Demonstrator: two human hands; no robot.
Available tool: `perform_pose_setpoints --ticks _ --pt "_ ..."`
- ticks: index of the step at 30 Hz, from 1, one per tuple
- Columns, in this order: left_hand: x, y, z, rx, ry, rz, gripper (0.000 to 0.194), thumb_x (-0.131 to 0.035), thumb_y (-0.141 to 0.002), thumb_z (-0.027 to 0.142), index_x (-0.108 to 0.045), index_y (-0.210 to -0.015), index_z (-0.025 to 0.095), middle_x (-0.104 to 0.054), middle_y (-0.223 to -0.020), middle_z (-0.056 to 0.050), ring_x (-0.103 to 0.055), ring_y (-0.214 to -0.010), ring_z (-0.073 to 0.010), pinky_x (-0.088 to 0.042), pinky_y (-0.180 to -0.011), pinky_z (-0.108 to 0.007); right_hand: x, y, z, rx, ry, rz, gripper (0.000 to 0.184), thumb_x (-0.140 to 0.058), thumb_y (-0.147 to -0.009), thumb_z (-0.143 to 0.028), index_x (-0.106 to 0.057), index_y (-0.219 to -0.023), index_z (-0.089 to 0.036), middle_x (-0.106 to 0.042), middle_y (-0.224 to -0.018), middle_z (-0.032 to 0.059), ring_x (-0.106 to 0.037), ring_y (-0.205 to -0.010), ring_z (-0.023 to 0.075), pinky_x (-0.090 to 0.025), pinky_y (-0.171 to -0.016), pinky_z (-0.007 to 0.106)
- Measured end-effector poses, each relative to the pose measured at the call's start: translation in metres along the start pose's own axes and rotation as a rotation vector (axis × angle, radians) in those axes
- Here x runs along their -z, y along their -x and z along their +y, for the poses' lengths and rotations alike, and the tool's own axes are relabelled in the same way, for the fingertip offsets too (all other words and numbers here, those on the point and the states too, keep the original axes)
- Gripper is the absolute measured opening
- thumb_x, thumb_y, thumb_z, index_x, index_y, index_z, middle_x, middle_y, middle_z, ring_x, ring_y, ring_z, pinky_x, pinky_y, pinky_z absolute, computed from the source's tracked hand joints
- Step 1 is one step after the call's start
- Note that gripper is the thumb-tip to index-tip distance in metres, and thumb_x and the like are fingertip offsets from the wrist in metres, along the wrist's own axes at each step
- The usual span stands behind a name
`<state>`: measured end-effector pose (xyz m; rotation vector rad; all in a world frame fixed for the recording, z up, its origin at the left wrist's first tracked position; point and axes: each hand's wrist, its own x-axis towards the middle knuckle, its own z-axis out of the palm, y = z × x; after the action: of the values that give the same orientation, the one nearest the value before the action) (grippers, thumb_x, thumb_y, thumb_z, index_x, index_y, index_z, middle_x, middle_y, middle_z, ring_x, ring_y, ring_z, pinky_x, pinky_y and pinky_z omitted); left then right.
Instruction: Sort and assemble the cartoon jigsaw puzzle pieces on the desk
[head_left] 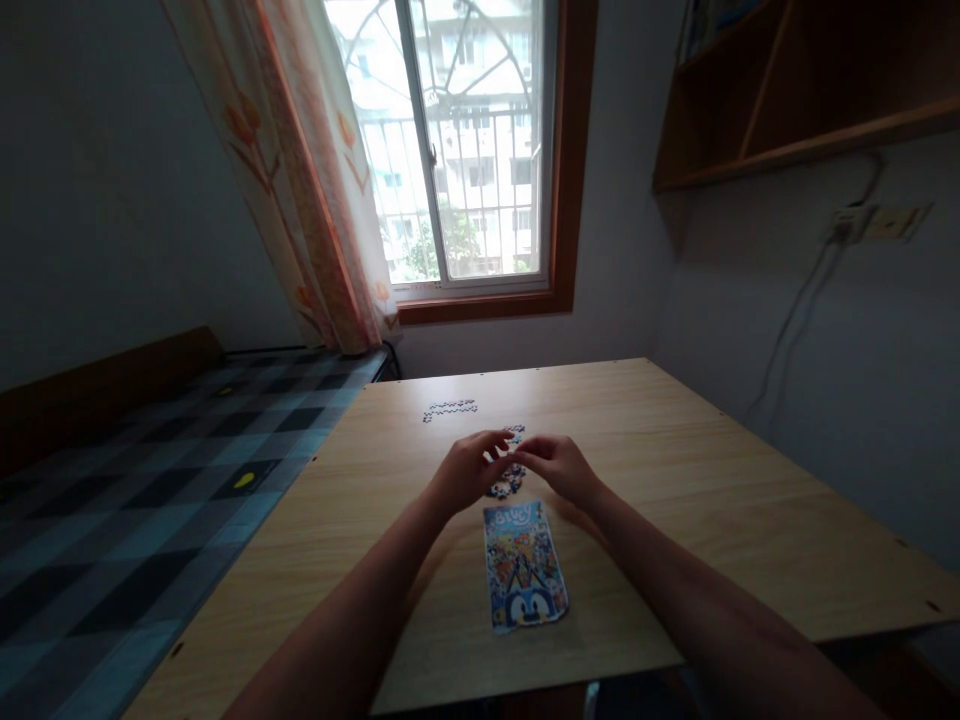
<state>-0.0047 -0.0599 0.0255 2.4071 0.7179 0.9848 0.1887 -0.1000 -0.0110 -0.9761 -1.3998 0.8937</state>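
My left hand (pixel 471 470) hovers over the puzzle pieces, its fingers curved and apart from the thumb, with nothing visible held. Close against it, my right hand (pixel 561 466) has its thumb and fingers pinched together; whatever they hold is too small to make out. The fingertips of both hands nearly meet. Below and behind them lies a small group of loose jigsaw puzzle pieces (pixel 504 488), partly hidden by the hands. Nearer to me is a colourful picture sheet (pixel 525 565) with cartoon figures and a torn-looking lower edge.
Farther back on the wooden table (pixel 660 560), several puzzle pieces (pixel 451 408) form rows. A bed with a checked cover (pixel 187 480) stands at the left. Beyond are a curtain (pixel 300 200) and a window (pixel 487 180); a wall shelf (pixel 765 140) hangs at right.
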Motion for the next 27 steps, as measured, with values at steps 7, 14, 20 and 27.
perform_pose_setpoints --ticks 7,14,20,27 --pt "-0.005 0.001 -0.014 0.091 0.042 0.022 0.026 -0.06 -0.088 0.032 -0.066 -0.11 0.019 -0.073 -0.079 -0.002 -0.066 -0.063 -0.0117 -0.055 -0.061 -0.023 0.0 -0.001 0.009 0.028 0.114 -0.012 0.028 -0.071 -0.079 -0.043 -0.074 -0.086 -0.017 -0.074 -0.079 0.0059 -0.066 -0.071 0.0197 -0.051 -0.066 0.032" --pt "0.035 0.006 -0.062 0.527 -0.409 0.135 0.015 -0.063 -0.084 0.025 -0.067 -0.097 0.018 -0.074 -0.083 -0.004 -0.068 -0.074 -0.0157 -0.05 -0.073 -0.026 0.023 -0.006 0.023 0.121 0.569 0.138 0.021 -0.058 -0.084 -0.026 -0.076 -0.092 -0.021 -0.076 -0.091 0.0051 -0.066 -0.081 0.0198 -0.05 -0.079 0.033" --pt "0.043 0.012 -0.081 0.651 -0.634 0.062 0.02 -0.058 -0.087 0.027 -0.068 -0.102 0.018 -0.074 -0.098 -0.007 -0.067 -0.089 -0.0191 -0.049 -0.079 -0.027 0.03 -0.011 0.03 0.089 0.601 0.181 0.022 -0.057 -0.083 -0.028 -0.076 -0.09 -0.021 -0.076 -0.09 0.0048 -0.066 -0.078 0.0199 -0.05 -0.077 0.032" --pt "0.053 0.015 -0.073 0.659 -0.784 -0.041 0.028 -0.053 -0.083 0.015 -0.075 -0.099 0.025 -0.072 -0.108 -0.005 -0.067 -0.095 -0.0189 -0.049 -0.083 -0.026 0.034 -0.012 0.036 0.057 0.579 0.188 0.024 -0.056 -0.081 -0.031 -0.076 -0.09 -0.02 -0.076 -0.09 0.0051 -0.065 -0.075 0.0193 -0.051 -0.076 0.032"
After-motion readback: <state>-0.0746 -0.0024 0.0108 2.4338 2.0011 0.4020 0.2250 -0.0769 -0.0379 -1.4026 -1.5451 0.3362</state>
